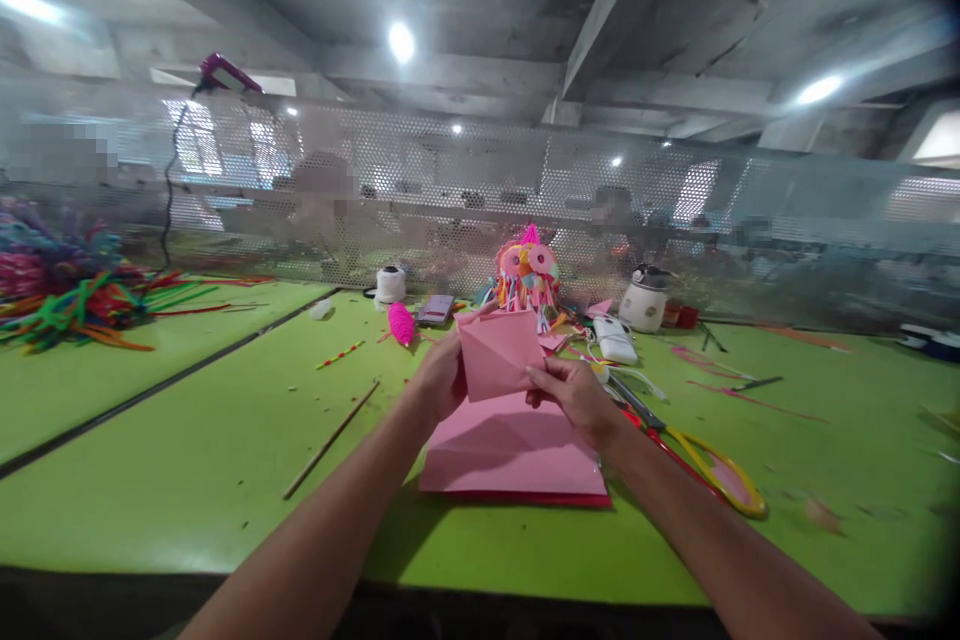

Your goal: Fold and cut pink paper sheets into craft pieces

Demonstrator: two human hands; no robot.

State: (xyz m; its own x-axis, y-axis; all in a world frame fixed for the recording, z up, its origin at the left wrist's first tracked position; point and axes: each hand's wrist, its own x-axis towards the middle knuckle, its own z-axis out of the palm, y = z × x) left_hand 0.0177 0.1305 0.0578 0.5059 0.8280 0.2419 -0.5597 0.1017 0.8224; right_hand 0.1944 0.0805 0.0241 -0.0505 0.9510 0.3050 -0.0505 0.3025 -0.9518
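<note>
One pink sheet (495,360) in the grip of our left hand (448,372) and right hand (568,392), above more pink paper (517,465).

Left hand (445,372) near pinching right hand (576,394)

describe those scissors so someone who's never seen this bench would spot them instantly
On the green table, find the broad pink paper lying near the front edge. Look just to its right, where the scissors lie at a slant. Their big yellow looped handle sets them apart from everything around.
</note>
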